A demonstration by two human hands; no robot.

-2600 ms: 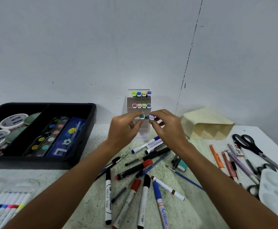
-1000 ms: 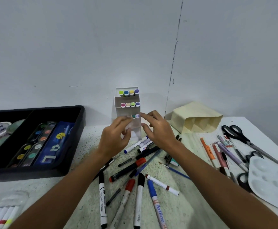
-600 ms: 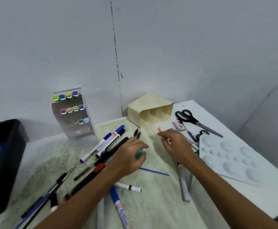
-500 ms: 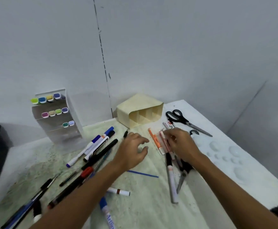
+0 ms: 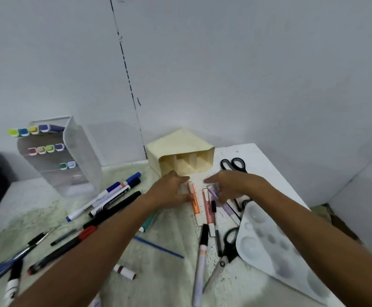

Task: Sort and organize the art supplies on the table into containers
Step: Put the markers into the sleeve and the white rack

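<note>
Three highlighters lie side by side in front of the cream compartment organizer (image 5: 180, 152), which lies on its side: orange highlighter (image 5: 195, 203), pink highlighter (image 5: 208, 210), purple highlighter (image 5: 226, 208). My left hand (image 5: 169, 191) is spread next to the orange one's top end, thumb and fingers touching it. Fingers of my right hand (image 5: 231, 185) curl over the top ends of the pink and purple ones and pinch the purple highlighter's cap. A clear marker stand (image 5: 78, 156) with coloured markers is at back left.
Whiteboard markers and pens (image 5: 114, 196) lie scattered at left, a teal marker (image 5: 148, 222) under my left forearm. Black scissors (image 5: 233, 165) lie behind my right hand, other scissors (image 5: 223, 255) near a white paint palette (image 5: 275, 247) at right. The table's edge runs close behind the palette.
Both hands left the marker stand and moved right to the highlighters by the cream organizer. My left hand let go of the teal marker. My view turned right.
</note>
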